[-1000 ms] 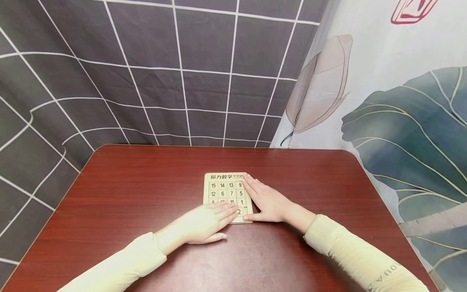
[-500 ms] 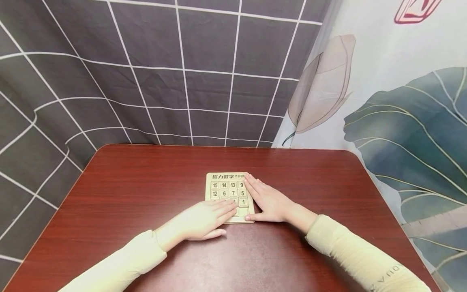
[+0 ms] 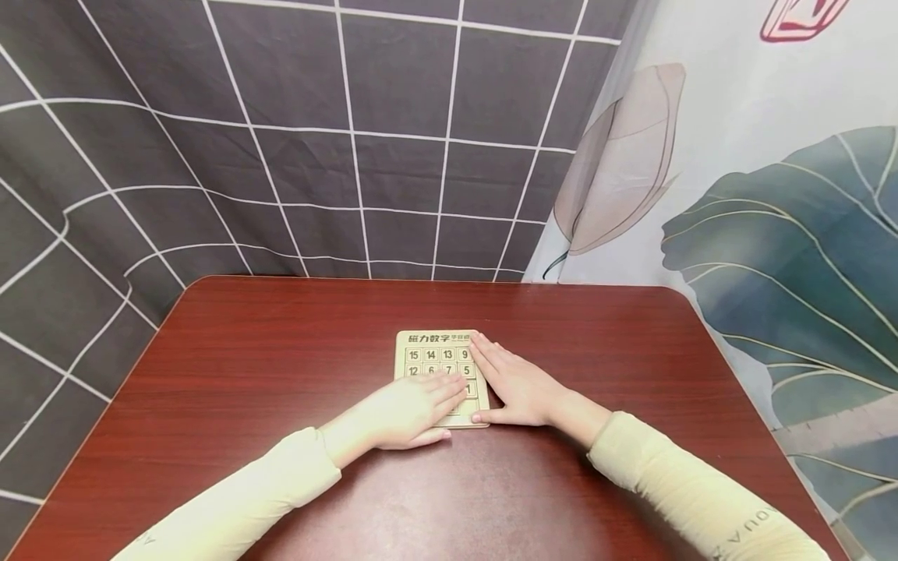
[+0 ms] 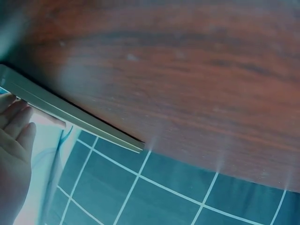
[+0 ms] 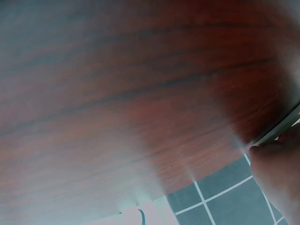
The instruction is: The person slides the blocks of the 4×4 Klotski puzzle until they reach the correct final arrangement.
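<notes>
A pale number slide puzzle [image 3: 402,343] lies flat on the table, with rows of numbered tiles under a printed heading. My left hand [image 3: 410,409] reaches across its lower half, straight fingertips touching the tiles near the number 1 tile [image 3: 468,389]. Those fingers hide most of the lower two rows. At the bottom right corner a plain gap shows without a tile. My right hand [image 3: 522,389] rests along the right edge, fingers straight near the top corner and thumb at the bottom one. In the left wrist view the puzzle's side edge [image 4: 70,110] appears; the right wrist view catches my right hand [image 5: 276,173] beside it.
The reddish-brown wooden table [image 3: 281,343] extends on all sides of the puzzle. A dark gridded curtain [image 3: 393,171] hangs behind its far edge. To the right hangs a white curtain [image 3: 744,101] with leaf prints.
The tile at the bottom right has slid left, leaving a gap in the corner. My left hand then shifted up and right over the tiles. The right hand stays at the puzzle's edge.
</notes>
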`<act>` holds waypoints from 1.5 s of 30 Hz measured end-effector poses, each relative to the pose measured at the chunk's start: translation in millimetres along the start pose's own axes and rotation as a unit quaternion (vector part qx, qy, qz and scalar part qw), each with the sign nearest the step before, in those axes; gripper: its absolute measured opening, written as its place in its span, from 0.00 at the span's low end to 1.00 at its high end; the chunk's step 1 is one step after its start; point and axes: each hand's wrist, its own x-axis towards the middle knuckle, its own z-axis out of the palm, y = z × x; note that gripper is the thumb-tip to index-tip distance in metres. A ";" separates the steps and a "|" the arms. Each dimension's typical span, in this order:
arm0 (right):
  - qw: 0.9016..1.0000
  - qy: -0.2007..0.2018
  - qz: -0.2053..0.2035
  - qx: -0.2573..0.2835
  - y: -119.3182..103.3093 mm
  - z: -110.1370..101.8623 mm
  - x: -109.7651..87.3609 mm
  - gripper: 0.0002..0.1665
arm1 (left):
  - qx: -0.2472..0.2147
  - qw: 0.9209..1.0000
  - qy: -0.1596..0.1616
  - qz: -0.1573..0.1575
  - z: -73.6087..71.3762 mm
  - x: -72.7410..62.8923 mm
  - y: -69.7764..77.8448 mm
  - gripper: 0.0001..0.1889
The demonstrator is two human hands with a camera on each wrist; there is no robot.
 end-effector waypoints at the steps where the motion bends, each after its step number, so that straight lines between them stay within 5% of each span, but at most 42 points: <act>1: 1.000 0.000 0.000 -0.001 0.2 0.3 0.0 0.66 | 0.001 1.000 0.004 0.004 -0.2 -0.7 0.9 0.33; 11: 1.000 0.002 0.001 0.004 -1.0 -1.3 -0.9 0.67 | 0.012 0.998 0.042 0.047 2.0 -10.9 11.1 0.32; 18: 1.000 -0.001 0.001 0.006 -0.3 -0.1 0.1 0.66 | -0.007 0.999 0.033 0.035 2.7 -5.9 -3.8 0.33; 27: 1.000 -0.004 0.005 0.000 -0.4 -0.6 -0.1 0.66 | 0.001 1.000 -0.012 -0.023 5.3 11.0 -22.1 0.32; 35: 1.000 -0.002 0.003 0.003 -1.7 -3.1 0.1 0.66 | -0.008 0.999 -0.022 -0.034 0.6 14.6 -19.3 0.31; 45: 1.000 -0.006 0.008 0.011 -2.3 -3.0 -0.1 0.66 | -0.013 1.000 -0.004 -0.006 -2.1 4.3 -3.8 0.32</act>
